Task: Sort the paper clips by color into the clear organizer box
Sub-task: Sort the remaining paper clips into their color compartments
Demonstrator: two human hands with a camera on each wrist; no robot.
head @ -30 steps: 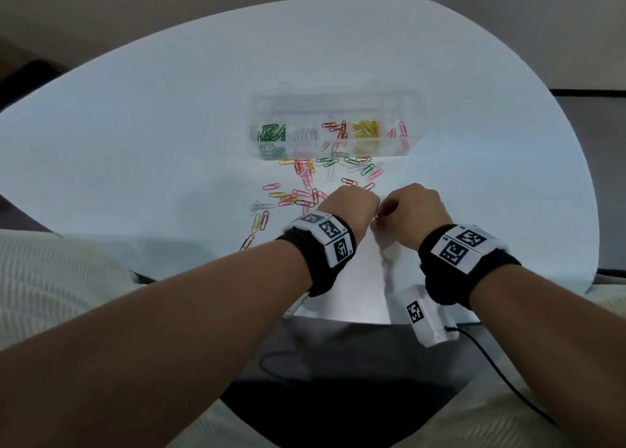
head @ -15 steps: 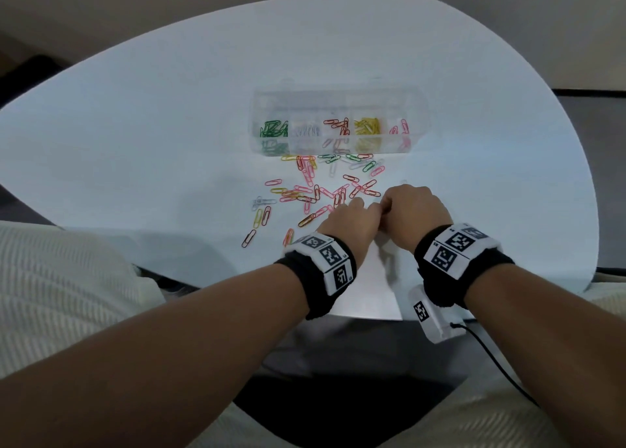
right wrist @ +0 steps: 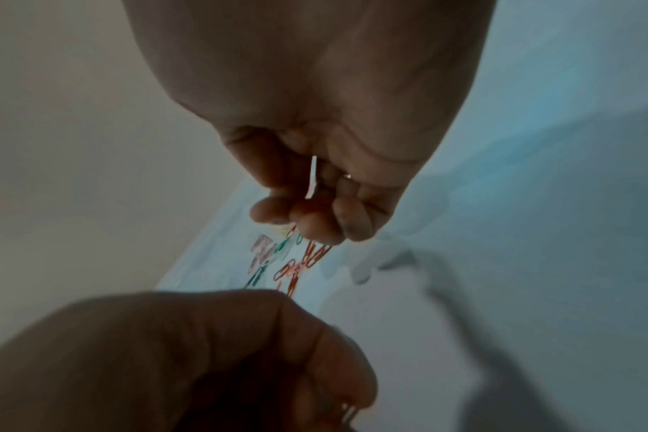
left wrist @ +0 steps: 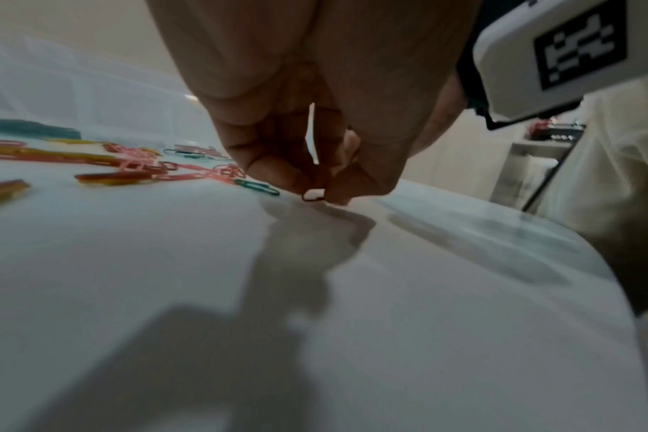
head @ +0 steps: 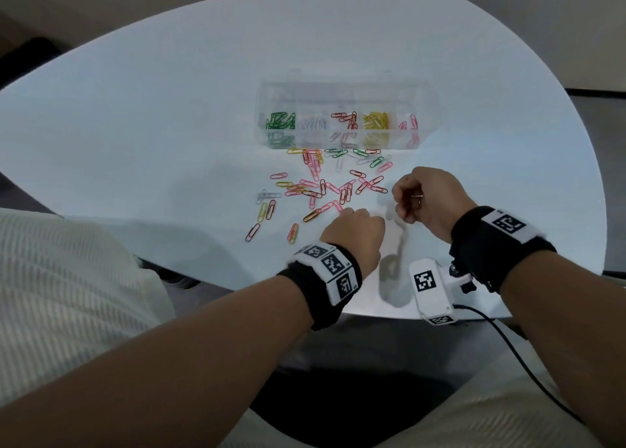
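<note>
Now, left hand (head: 354, 236): curled low over the tabletop (head: 169, 109), grip pinching a dark clip (left wrist: 314, 195) against the surface.
Right hand (head: 425, 198): raised just right of the left, fingers curled; what they grip, I cannot tell.
Loose clips (head: 318, 187): scattered between the hands and the box.
Box (head: 345, 92): far side, centre; holds green, white, red, yellow and pink clips in separate compartments.
</note>
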